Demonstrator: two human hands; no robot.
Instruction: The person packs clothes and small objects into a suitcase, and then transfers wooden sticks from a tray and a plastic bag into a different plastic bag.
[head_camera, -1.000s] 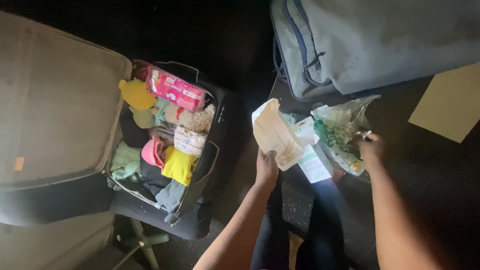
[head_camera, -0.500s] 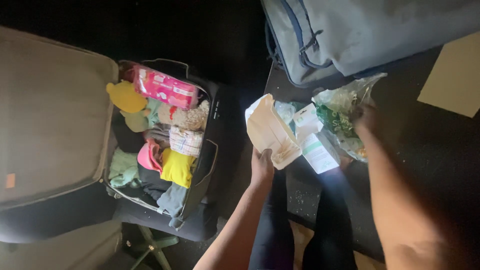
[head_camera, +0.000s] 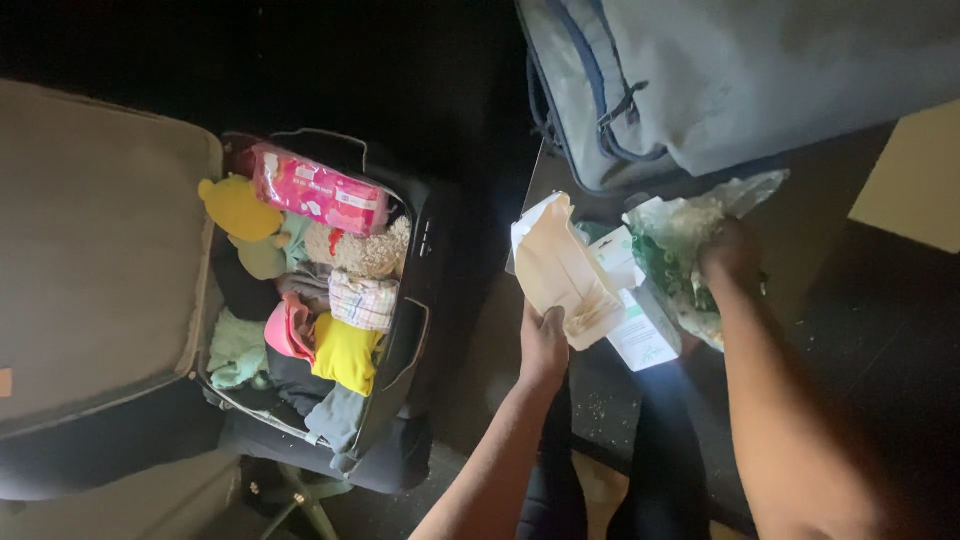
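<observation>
- The open suitcase (head_camera: 330, 300) is my landmark; it sits packed with soft clothes, a pink packet (head_camera: 318, 198) along its far edge and a yellow plush toy (head_camera: 237, 206) just beside that packet.
- Well to the right of the suitcase and further back lies a grey-blue bag (head_camera: 720, 80), resting on the dark table (head_camera: 810, 240).
- Right of the suitcase, near the table's front edge, my left hand (head_camera: 545, 350) grips the lower end of a cream paper bag (head_camera: 565, 270), fingers curled round it and thumb on top, holding it upright.
- I judge I should keep that grip low and firm, so the paper bag's mouth stays up and nothing tips out.
- Further right of the suitcase, my right hand (head_camera: 730, 255) is pressed into a crinkled clear plastic bag with green contents (head_camera: 685, 250); I cannot tell whether the fingers are pinching anything inside.
- A white box (head_camera: 640, 320) stands between the two bags, touching the paper one; I'd work around it gently.
</observation>
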